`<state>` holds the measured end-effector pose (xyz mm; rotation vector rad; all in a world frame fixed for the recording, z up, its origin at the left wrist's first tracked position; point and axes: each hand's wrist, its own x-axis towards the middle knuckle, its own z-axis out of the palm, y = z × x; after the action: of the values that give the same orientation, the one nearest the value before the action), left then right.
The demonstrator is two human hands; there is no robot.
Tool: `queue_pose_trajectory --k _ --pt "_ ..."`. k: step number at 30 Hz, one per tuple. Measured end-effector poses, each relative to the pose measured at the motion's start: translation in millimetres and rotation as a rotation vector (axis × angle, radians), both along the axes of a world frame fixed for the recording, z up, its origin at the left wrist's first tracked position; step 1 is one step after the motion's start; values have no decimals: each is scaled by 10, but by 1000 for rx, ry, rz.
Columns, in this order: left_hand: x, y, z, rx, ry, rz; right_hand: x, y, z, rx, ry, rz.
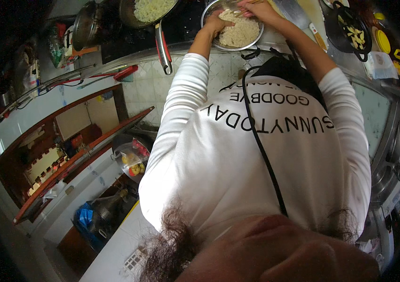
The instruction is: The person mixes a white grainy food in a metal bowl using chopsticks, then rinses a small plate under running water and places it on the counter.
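A round bowl (217,45) with a shiny rim stands before me at the top of the view. It holds a pale, crumbly mixture (238,34), much like floury dough. My left hand (218,22) is at the bowl's left side, its thumb reaching over the mixture. Whether those fingers grip the rim or press into the mixture, I cannot tell. At the far rim, my right hand (256,8) is closed around wooden chopsticks (238,14), whose lower ends reach into the mixture.
Left of the bowl, a frying pan (129,17) holds chopped pale food, its handle (164,49) jutting past the counter edge. A knife handle (318,37) lies to the right. Beyond it sit a black two-handled pan (339,38) with pale pieces and a yellow lid (382,40).
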<state>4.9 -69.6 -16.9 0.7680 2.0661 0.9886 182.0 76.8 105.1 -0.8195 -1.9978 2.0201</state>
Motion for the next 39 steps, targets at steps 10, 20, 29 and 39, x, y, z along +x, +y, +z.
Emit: queue_pose_trajectory --k 10,20,29,39 --pt "-79 -57 522 3 -265 -10 518 280 379 153 -30 -89" --pt "446 -11 422 -601 589 -556 553 -7 -94 381 -25 33" --pt "648 -43 869 -4 -294 158 454 40 -80 -158 154 -20" --pt "241 -68 622 85 43 -186 572 204 -69 263 15 56"
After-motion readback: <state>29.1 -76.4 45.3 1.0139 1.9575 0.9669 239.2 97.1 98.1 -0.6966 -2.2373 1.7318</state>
